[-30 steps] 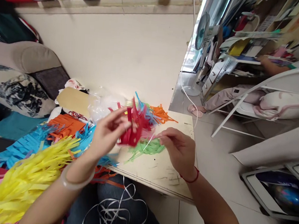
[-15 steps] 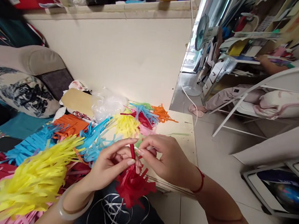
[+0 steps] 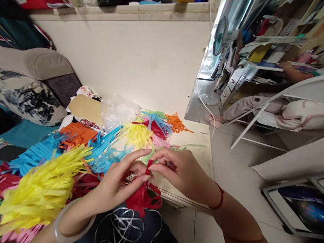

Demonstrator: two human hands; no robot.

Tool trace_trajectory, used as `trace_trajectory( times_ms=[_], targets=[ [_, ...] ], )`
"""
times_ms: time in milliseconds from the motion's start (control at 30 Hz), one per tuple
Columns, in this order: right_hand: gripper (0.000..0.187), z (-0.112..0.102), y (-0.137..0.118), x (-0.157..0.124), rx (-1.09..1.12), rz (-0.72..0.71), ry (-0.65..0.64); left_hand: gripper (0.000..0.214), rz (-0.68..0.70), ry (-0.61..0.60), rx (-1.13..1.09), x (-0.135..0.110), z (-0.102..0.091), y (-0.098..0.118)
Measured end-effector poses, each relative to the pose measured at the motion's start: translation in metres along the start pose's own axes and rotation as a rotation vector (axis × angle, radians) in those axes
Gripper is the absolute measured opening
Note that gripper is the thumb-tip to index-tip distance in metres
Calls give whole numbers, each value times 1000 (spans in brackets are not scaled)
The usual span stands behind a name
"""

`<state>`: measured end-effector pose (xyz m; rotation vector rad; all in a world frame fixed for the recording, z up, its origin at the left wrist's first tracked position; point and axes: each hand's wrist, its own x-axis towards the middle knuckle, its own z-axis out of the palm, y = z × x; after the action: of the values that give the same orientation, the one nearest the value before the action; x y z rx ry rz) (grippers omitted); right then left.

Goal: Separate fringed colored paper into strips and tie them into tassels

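Observation:
A red paper tassel [image 3: 144, 198] hangs below my fingers, its cut strips spreading downward over my lap. My left hand [image 3: 123, 178] pinches it near the top between thumb and fingers. The thumb and forefinger of my right hand [image 3: 176, 172] close on the narrow red strip at its upper end. Thin white ribbon [image 3: 126, 224] lies in loose loops on my lap beneath the tassel. Just beyond my hands, a yellow tassel [image 3: 138, 134] and several other coloured tassels rest on the wooden board.
Fringed paper bundles, yellow [image 3: 41, 188], blue [image 3: 35, 156] and orange [image 3: 77, 135], lie at my left. A clear plastic bag [image 3: 119, 112] sits behind them. A person's legs [image 3: 242, 106] show by a white folding chair [image 3: 261, 111], near a standing fan [image 3: 220, 36].
My right fingers have come in to the top of the red strip, which now tilts right. The tassel's hanging strips have shifted slightly up and drawn together.

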<state>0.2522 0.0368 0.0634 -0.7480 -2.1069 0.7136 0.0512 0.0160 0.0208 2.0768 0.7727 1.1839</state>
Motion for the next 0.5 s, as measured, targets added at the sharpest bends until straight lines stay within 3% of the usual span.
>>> trace_trajectory(
  times_ms=[133, 267, 433, 500],
  targets=[
    [13, 3, 6, -1, 42, 25, -27, 62, 37, -23, 123, -4, -1, 0],
    [22, 5, 10, -2, 29, 26, -8, 67, 159, 43, 371, -5, -2, 0],
    [4, 7, 8, -3, -38, -51, 79, 68, 257, 94, 548, -5, -2, 1],
    [8, 9, 7, -2, -61, -114, 122, 67, 262, 81, 562, -5, -2, 1]
  ],
)
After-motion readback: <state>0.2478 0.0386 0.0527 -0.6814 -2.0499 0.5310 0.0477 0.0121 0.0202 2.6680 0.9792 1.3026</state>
